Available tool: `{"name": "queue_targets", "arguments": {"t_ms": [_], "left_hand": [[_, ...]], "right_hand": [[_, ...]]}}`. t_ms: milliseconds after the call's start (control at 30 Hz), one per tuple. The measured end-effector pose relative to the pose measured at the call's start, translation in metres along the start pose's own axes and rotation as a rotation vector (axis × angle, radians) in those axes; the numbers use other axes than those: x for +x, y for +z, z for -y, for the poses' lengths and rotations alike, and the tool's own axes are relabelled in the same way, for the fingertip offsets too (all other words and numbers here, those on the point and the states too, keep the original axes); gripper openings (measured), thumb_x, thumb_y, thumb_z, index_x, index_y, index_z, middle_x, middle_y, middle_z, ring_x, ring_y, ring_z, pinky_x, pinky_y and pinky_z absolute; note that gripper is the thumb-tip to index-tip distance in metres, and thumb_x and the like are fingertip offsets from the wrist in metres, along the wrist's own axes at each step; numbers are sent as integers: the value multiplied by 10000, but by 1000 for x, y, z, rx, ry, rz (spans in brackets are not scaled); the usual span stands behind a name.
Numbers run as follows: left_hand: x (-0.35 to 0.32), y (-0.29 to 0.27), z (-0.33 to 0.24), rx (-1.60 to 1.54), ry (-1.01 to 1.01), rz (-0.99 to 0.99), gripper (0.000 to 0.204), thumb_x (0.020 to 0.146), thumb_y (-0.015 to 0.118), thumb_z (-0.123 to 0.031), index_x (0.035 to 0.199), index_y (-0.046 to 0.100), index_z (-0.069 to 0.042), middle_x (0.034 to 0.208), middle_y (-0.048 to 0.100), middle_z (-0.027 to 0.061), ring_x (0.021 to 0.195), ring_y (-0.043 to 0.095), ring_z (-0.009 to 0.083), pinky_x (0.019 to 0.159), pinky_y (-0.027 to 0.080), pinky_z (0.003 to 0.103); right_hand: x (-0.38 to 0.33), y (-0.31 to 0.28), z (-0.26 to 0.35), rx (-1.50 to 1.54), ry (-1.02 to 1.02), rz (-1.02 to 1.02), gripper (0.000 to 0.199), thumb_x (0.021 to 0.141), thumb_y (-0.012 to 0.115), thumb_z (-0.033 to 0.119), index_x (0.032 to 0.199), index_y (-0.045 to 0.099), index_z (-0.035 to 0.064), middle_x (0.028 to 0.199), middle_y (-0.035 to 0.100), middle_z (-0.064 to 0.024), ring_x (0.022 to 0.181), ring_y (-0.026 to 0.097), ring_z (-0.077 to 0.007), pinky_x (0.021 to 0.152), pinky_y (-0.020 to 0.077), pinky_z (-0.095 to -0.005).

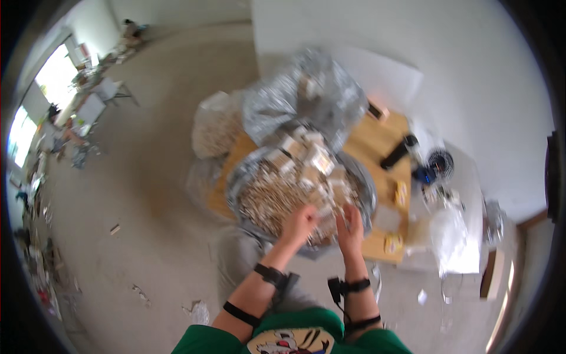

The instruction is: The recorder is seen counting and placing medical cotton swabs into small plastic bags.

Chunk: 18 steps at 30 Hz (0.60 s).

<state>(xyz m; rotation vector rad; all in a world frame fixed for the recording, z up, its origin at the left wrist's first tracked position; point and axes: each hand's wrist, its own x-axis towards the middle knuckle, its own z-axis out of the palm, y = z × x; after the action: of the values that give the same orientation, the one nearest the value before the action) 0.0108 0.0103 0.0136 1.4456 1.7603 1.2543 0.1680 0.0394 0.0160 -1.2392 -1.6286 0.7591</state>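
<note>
A wide round container lined with grey plastic (370,194) stands in front of me. Its left side is heaped with many small light-brown pieces (268,200), too blurred to name. Small pale, shiny-wrapped packs (318,159) are piled at its back and right. Over the near part of the heap, my left hand (300,223) is closed, its fingers curled; what they hold, if anything, is blurred. Beside it on the right, my right hand (350,227) has its fingers raised and thumb apart, with no held thing showing. Pale, clear-looking wrapping (324,223) lies between the two hands.
Behind the container a large silvery plastic bag (277,109) bulges up, with a clear filled bag (217,125) to its left. On the wooden table (368,141) at right are a black cylinder (399,151) and yellow packets (393,243). A small fan (439,164) stands farther right.
</note>
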Motion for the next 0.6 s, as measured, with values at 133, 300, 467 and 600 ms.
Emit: {"name": "queue_targets", "arguments": {"t_ms": [133,300,467,600], "left_hand": [[-1,1,-25,96,109,103,189,735,656,-203,738,565,-38,718,578,177,693,585,365,576,444,435],[-3,12,5,-165,-26,209,324,788,698,-269,983,636,-17,882,658,130,782,636,199,694,489,320],[1,16,7,-346,-50,130,270,794,691,-254,885,644,-4,800,648,111,708,606,164,638,468,294],[11,23,2,-573,-131,113,258,799,686,-246,853,642,2,776,637,100,695,592,155,635,459,291]], "right_hand": [[-3,0,-15,131,199,138,151,840,628,106,941,612,-4,726,578,-42,684,528,-106,642,432,-249],[-6,5,-12,463,375,5,78,839,620,54,771,591,28,702,557,24,630,451,-46,576,362,-198],[3,12,-8,693,348,11,126,868,598,69,751,551,64,709,566,-1,618,488,-60,568,385,-186],[12,13,-12,851,340,5,113,875,588,59,767,558,50,727,596,-19,632,522,-78,607,426,-206]]}}
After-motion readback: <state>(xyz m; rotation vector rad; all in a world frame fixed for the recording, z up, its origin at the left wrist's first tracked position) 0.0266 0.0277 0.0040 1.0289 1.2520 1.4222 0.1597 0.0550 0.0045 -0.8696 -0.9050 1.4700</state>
